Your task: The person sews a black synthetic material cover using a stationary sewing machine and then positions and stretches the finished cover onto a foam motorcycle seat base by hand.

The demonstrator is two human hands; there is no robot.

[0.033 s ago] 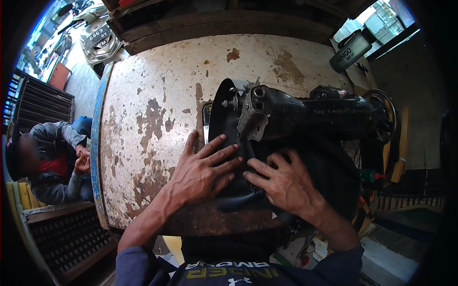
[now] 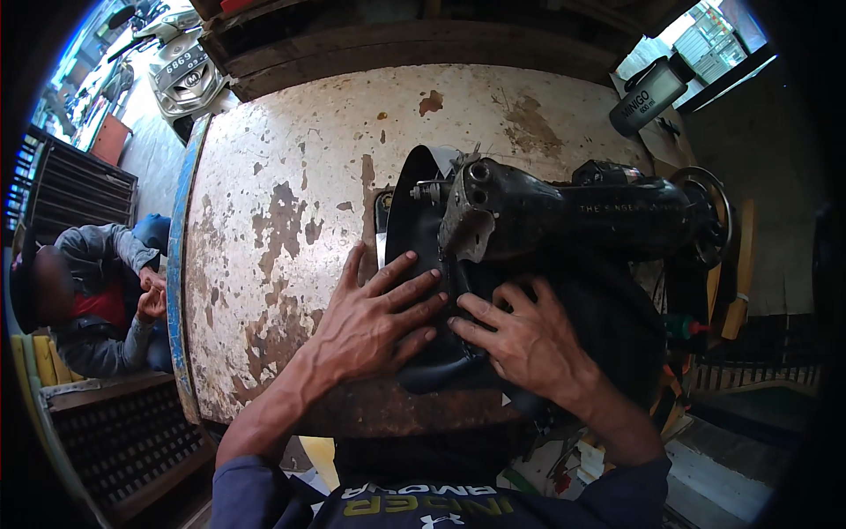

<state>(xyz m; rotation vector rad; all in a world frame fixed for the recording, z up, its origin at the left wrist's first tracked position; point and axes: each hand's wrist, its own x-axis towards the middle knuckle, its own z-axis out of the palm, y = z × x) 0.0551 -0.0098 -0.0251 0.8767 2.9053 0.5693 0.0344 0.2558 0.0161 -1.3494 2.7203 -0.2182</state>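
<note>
A black sewing machine (image 2: pixel 599 212) stands on the worn white table (image 2: pixel 247 176), with black material (image 2: pixel 608 326) under its head and spread to the right. My left hand (image 2: pixel 379 317) lies on the material just left of the needle area, fingers spread and pressed down. My right hand (image 2: pixel 529 331) is right of it, fingers bent and gripping the material along a narrow folded edge below the machine's head. The needle itself is hidden. The machine's handwheel (image 2: pixel 718 216) is at the right end.
At the left, beyond the table's blue edge, another person (image 2: pixel 106 282) sits with hands together. A parked motorcycle (image 2: pixel 181 79) is at top left. A grey bottle (image 2: pixel 648 97) lies at the back right. Wooden boards (image 2: pixel 414 48) run behind the table. A green tube (image 2: pixel 679 324) is right of the material.
</note>
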